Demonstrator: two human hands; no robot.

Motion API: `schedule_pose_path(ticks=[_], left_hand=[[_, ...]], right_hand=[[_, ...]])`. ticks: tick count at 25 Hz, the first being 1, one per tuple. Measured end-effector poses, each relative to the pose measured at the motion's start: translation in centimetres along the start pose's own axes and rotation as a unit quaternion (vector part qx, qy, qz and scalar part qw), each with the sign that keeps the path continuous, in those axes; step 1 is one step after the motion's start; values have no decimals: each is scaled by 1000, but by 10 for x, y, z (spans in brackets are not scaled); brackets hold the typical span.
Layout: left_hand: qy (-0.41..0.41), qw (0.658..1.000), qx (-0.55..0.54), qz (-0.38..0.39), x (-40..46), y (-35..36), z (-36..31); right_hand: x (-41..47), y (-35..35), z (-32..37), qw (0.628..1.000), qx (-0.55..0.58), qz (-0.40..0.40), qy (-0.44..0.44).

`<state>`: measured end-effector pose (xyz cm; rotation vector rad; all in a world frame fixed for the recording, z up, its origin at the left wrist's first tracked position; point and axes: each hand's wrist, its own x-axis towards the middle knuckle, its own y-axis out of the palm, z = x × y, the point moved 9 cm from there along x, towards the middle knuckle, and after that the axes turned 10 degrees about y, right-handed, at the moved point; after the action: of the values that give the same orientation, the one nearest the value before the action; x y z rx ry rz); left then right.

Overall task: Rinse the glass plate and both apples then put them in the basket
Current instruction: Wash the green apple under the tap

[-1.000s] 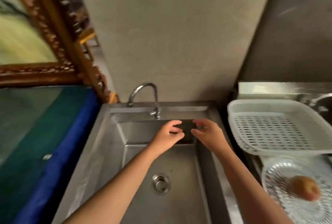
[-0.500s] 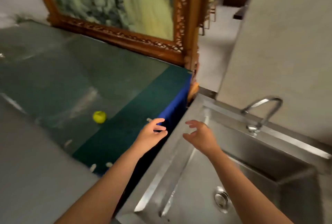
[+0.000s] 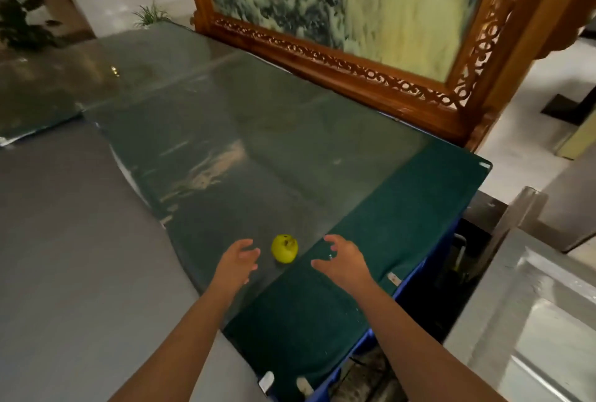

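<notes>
A yellow-green apple (image 3: pixel 284 248) rests on the glass-topped green table (image 3: pixel 371 208), stem side up. My left hand (image 3: pixel 237 261) hovers just left of it with fingers apart, holding nothing. To the right of the apple my right hand (image 3: pixel 343 261) is spread and empty too. Neither hand touches the fruit. The glass plate, the second apple and the basket are out of view.
A carved wooden frame (image 3: pixel 354 72) with a marbled panel stands along the table's far edge. The steel sink (image 3: pixel 532 321) shows at the lower right, across a dark gap from the table's blue-trimmed end. Grey floor (image 3: pixel 64 272) lies to the left.
The view has swung left from the sink to the table. Both hands moved from over the sink to either side of the apple, which now lies between them.
</notes>
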<state>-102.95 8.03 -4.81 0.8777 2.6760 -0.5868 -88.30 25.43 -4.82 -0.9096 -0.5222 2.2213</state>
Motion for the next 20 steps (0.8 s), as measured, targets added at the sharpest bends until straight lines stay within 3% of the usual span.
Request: schedule_pose_path(ticks=[6,11,16,20], left_hand=[[-42,997,-3,61,58,35,12],[-42,994,-23,102,59,52,17],[-31,987,-124,101,39,71,5],[-14,964,-163,211,-5,144,-25]], right_hand=[[58,53,12,999,-8,34,7],[65,81,7,993,86,77,37],[40,46,0,985,159,59,23],[0,-36,-41,973,229,-24,6]])
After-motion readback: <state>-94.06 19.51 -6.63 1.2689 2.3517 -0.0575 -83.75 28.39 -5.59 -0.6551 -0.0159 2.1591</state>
